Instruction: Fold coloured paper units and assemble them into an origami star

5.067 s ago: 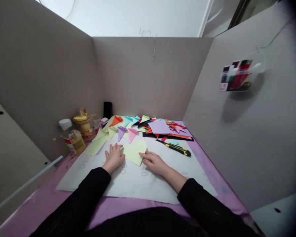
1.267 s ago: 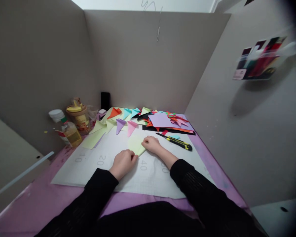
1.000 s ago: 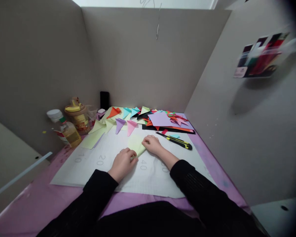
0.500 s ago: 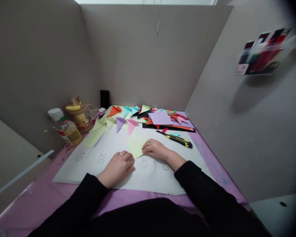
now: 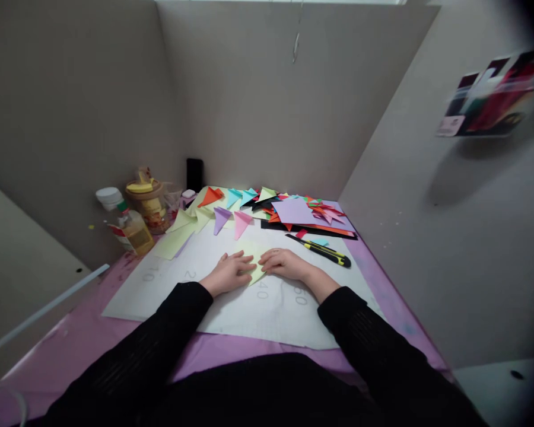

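A pale yellow-green paper (image 5: 257,274) lies on the white sheet (image 5: 231,320), between my two hands and partly under them. My left hand (image 5: 231,273) is open, its fingers spread and resting at the paper's left side. From the right, my right hand (image 5: 285,264) rests on the paper's edge with its fingers flat and slightly bent. Just beyond the paper stand a folded pink piece (image 5: 242,222) and a folded purple piece (image 5: 221,219). A yellow-and-black cutter (image 5: 324,252) lies beyond my right hand.
At the back are an orange folded piece (image 5: 211,196), a purple sheet (image 5: 292,212) and many coloured scraps. A bottle of yellow liquid (image 5: 137,234), a brown tub (image 5: 153,210) and a black phone (image 5: 194,175) stand at the left. Grey walls enclose the table.
My left hand has moved forward and onto the paper's left side, its fingers spreading. My right hand has stayed at the paper's right edge. The view has shifted slightly.
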### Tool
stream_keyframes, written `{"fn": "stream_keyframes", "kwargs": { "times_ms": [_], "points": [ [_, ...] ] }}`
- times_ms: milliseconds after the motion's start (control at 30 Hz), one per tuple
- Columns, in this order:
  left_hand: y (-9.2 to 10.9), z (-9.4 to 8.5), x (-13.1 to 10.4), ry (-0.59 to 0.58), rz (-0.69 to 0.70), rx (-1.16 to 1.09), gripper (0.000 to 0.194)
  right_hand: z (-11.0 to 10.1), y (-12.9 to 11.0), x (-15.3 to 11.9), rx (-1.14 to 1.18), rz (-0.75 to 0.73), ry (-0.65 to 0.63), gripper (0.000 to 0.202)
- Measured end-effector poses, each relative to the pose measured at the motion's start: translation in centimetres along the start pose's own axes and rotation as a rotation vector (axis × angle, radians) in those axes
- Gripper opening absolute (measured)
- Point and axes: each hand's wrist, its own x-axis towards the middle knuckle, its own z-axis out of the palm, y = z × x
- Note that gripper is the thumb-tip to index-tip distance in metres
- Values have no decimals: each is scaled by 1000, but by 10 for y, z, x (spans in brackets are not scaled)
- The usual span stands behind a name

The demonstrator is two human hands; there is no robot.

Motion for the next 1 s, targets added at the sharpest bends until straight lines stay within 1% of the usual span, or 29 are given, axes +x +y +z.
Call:
{"fn": "stream_keyframes", "kwargs": {
  "times_ms": [100,200,267,367,400,467,533,600,700,800,933,1000],
  "points": [
    [3,-4,-2,-58,10,101,47,1,2,-2,48,60,-1,16],
    [8,-17,3,-135,14,207,55,2,1,-3,52,87,-2,16],
    [10,-25,9,-185,-9,262,65,2,-1,-3,48,106,4,16],
    [8,-30,15,-236,-22,250,76,0,-7,-3,77,156,26,15],
    [6,-30,15,-236,-16,222,76,-1,-9,-2,94,173,33,14],
    [1,-26,13,-202,-1,164,71,-2,-12,-1,112,199,43,13],
    [-3,-20,9,-153,5,125,65,-3,-13,2,97,228,59,11],
    [-6,-16,6,-130,13,102,63,-4,-12,5,58,279,87,8],
    [-7,-15,4,-132,26,89,69,-5,-6,11,-19,359,116,4],
    [-7,-15,5,-137,29,95,75,-4,0,19,-95,417,107,2],
    [-7,-17,5,-137,20,92,81,-1,5,32,-157,511,101,8],
    [-6,-18,5,-137,13,80,82,1,5,36,-192,532,96,11]
  ]
}}
